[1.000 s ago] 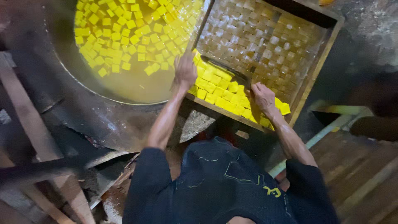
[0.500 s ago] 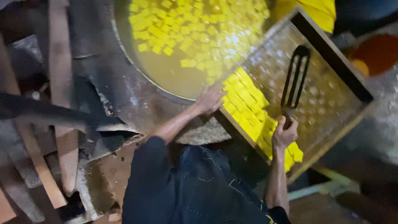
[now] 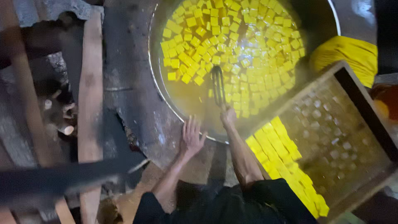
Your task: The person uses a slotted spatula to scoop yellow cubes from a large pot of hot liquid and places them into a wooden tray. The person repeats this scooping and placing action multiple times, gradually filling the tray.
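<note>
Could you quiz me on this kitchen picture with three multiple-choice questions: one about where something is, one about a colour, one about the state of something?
1. Where does the left hand rest?
A. on the rim beside the big pan
B. inside the wooden tray
C. on the yellow cloth

2. What colour are the cubes floating in the pan?
A. white
B. yellow
C. brown

3. What is the right hand doing?
A. lying open and empty
B. gripping a slotted utensil that reaches into the liquid
C. holding a cube

Answers:
1 A, the open palm lies flat on the dark surface at the pan's edge.
2 B, they are bright yellow, like those in the wooden tray.
3 B, its fingers close around the handle, with the slotted end over the pan.
</note>
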{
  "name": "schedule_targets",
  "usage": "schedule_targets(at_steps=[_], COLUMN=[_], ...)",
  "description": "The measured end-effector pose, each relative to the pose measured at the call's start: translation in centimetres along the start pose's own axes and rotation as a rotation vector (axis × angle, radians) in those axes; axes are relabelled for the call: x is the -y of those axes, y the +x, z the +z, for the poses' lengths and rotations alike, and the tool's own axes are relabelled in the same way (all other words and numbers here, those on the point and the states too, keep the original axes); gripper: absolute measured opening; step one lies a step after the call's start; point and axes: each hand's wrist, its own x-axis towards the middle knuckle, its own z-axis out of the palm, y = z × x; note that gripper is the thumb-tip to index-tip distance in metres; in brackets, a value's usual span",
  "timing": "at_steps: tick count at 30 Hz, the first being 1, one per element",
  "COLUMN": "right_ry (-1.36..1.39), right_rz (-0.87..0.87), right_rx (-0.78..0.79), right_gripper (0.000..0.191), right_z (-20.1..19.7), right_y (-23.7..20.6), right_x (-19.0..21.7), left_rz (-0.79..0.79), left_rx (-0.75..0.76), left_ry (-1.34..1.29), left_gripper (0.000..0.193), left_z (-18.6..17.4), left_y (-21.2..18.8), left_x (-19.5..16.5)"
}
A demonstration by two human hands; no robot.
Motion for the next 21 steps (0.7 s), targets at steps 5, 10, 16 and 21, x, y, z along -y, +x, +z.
schedule_targets(at_steps=[5,10,16,21], right_ry=[-0.384,-0.324,-0.138,0.055], right_rz=[-0.026,-0.220,-0.268,-0.140], right_rx=[-0.040,0.087,0.106,0.194], right_gripper=[0.055,0.051,0.049,0.049], right_z=[2.6,5.5,9.3,9.4], right_y=[8.3,18.7,20.9,18.6], right_x=[-0.7,2.5,5.4,4.1], left_rz=[-0.035,-0.047,-0.071,-0.080], left_rx=[0.104,0.136,0.207,0.156], left_ry=[-0.023,-0.053,-0.061,-0.130], left_gripper=[0.071,0.077,0.076,0.075], left_z=[-1.2,-1.0,-0.6,-0.4], left_y=[0.3,0.8,1.1,1.0], left_x=[-0.2,0.2,0.8,0.3])
